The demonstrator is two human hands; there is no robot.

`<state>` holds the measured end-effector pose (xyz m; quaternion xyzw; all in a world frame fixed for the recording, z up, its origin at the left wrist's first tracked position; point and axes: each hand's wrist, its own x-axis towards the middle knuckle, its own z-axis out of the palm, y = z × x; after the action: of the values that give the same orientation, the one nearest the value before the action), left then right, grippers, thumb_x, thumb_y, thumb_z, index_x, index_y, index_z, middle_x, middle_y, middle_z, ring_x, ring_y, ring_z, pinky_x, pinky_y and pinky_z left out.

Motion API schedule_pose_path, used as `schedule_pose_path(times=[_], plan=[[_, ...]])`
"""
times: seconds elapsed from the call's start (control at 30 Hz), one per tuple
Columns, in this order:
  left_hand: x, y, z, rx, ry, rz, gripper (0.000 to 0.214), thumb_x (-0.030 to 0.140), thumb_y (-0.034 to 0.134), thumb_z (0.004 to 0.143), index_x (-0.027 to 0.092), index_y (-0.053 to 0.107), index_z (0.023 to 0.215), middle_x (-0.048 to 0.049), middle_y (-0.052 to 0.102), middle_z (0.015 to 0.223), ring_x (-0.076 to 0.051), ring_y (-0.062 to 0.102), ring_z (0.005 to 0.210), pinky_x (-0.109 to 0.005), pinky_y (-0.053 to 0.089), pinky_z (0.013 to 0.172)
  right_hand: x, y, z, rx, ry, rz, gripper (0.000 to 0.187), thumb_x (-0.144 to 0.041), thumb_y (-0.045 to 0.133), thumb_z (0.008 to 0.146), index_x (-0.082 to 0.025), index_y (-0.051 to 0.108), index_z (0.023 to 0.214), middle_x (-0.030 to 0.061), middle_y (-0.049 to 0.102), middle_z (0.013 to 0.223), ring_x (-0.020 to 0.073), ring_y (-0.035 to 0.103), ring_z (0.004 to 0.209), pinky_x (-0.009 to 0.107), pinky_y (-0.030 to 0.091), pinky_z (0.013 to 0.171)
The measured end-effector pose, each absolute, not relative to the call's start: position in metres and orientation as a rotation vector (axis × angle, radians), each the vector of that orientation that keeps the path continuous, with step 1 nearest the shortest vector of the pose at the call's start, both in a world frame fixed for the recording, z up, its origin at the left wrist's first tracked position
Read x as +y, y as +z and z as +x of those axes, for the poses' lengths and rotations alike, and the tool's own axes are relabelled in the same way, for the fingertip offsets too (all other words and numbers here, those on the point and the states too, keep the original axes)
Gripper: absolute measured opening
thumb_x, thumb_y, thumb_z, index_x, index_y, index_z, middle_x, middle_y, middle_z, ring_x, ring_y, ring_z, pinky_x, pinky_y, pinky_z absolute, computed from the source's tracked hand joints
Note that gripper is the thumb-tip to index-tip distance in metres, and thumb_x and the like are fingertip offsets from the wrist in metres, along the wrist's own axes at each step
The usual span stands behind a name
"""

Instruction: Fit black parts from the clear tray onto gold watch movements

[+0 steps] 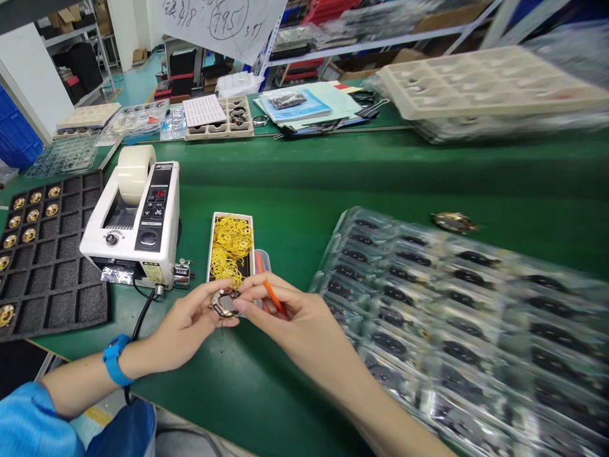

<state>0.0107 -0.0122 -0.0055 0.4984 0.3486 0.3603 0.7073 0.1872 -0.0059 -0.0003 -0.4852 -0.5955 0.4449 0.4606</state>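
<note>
My left hand [183, 327] is closed around the edge of a round metal part [225, 304] with a gold and dark rim and a grey middle. Thin dark wires hang below it. My right hand [304, 317] pinches the other side of this part with thumb and forefinger. A slim orange tool [275, 298] is tucked among the right fingers; its full shape is hidden. Just beyond both hands lies an open white box [209, 254] of thin yellow rings [231, 238]. Beside it, partly behind the right hand, is a small clear container [264, 259].
A white tape dispenser [166, 247] stands on the left, near a black foam tray [66, 279] of gold round parts. Clear blister trays [431, 317] with dark parts cover the right. Another round part [453, 221] lies behind them. Beige trays [490, 76] are stacked at the back right.
</note>
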Motion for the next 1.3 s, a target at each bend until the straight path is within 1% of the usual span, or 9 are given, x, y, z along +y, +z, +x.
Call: schedule_pose_path(times=[0.2,0.5,0.67,0.8,0.93,1.03,1.13,1.23,1.3], plan=[[-0.013,-0.005,0.011,0.791,0.811,1.134,0.046,0.045,0.060,0.088,0.025,0.058,0.129,-0.0066,0.066,0.110,-0.023,0.061,0.110,-0.044,0.050,0.102,-0.008,-0.003,0.181,-1.511,0.930,-1.227,0.017,-0.025,0.063,0.078,-0.020,0.066,0.063,0.0034,0.063,0.074,0.0151,0.059,0.063,0.026,0.048,0.053],[-0.012,-0.006,0.013,0.753,0.871,1.082,0.031,0.024,0.060,0.087,0.027,0.063,0.117,-0.0031,0.069,0.106,-0.020,0.064,0.105,-0.040,0.051,0.099,-0.012,-0.009,0.177,-1.598,0.700,-1.240,0.017,-0.021,0.060,0.082,-0.020,0.062,0.065,0.0028,0.065,0.074,0.0139,0.059,0.061,0.024,0.045,0.049],[-0.012,-0.007,0.018,0.820,0.890,1.052,0.030,0.033,0.065,0.084,0.021,0.062,0.112,-0.0048,0.069,0.098,-0.020,0.065,0.101,-0.037,0.053,0.094,-0.014,-0.012,0.174,-1.668,0.595,-1.271,0.014,-0.020,0.058,0.085,-0.021,0.062,0.071,0.0023,0.065,0.077,0.0133,0.059,0.058,0.025,0.046,0.048],[-0.013,-0.007,0.023,0.944,0.966,1.047,0.035,0.042,0.070,0.080,0.018,0.062,0.104,-0.0028,0.068,0.081,-0.015,0.066,0.077,-0.032,0.057,0.081,-0.020,-0.017,0.167,-1.678,0.401,-1.243,0.009,-0.017,0.058,0.084,-0.023,0.058,0.078,0.0023,0.066,0.080,0.0161,0.064,0.069,0.026,0.050,0.055],[-0.013,-0.006,0.025,0.990,0.995,1.024,0.038,0.047,0.073,0.076,0.018,0.062,0.098,-0.0006,0.066,0.073,-0.014,0.065,0.069,-0.031,0.058,0.074,-0.020,-0.020,0.164,-1.627,0.398,-1.285,0.010,-0.021,0.059,0.085,-0.024,0.056,0.093,0.0027,0.064,0.085,0.0160,0.061,0.065,0.025,0.046,0.048],[-0.012,-0.007,0.025,0.986,0.965,0.993,0.039,0.048,0.073,0.075,0.018,0.061,0.098,-0.0008,0.066,0.075,-0.015,0.065,0.071,-0.032,0.058,0.074,-0.016,-0.017,0.166,-1.701,0.538,-1.245,0.009,-0.021,0.055,0.088,-0.023,0.056,0.080,0.0007,0.059,0.075,0.0139,0.055,0.059,0.024,0.045,0.048],[-0.011,-0.007,0.022,0.997,0.914,1.087,0.031,0.040,0.068,0.081,0.018,0.060,0.102,-0.0025,0.068,0.081,-0.017,0.065,0.078,-0.033,0.056,0.078,-0.014,-0.014,0.167,-1.736,0.555,-1.226,0.019,-0.018,0.053,0.089,-0.022,0.050,0.070,-0.0008,0.057,0.068,0.0124,0.054,0.055,0.023,0.044,0.047],[-0.009,-0.003,0.017,1.070,0.856,1.432,0.011,0.023,0.059,0.085,0.018,0.065,0.091,-0.0040,0.066,0.083,-0.017,0.063,0.081,-0.031,0.052,0.078,-0.017,-0.013,0.167,-1.784,0.336,-1.183,0.015,-0.013,0.052,0.088,-0.022,0.053,0.077,0.0015,0.063,0.075,0.0136,0.062,0.063,0.022,0.047,0.050],[-0.006,0.001,0.013,1.145,0.906,1.648,0.012,0.015,0.057,0.082,0.018,0.068,0.082,-0.0041,0.064,0.082,-0.017,0.060,0.080,-0.030,0.048,0.074,-0.024,-0.014,0.167,-1.814,0.091,-1.123,0.010,-0.013,0.055,0.088,-0.022,0.058,0.086,0.0036,0.067,0.079,0.0153,0.066,0.069,0.023,0.048,0.054]])
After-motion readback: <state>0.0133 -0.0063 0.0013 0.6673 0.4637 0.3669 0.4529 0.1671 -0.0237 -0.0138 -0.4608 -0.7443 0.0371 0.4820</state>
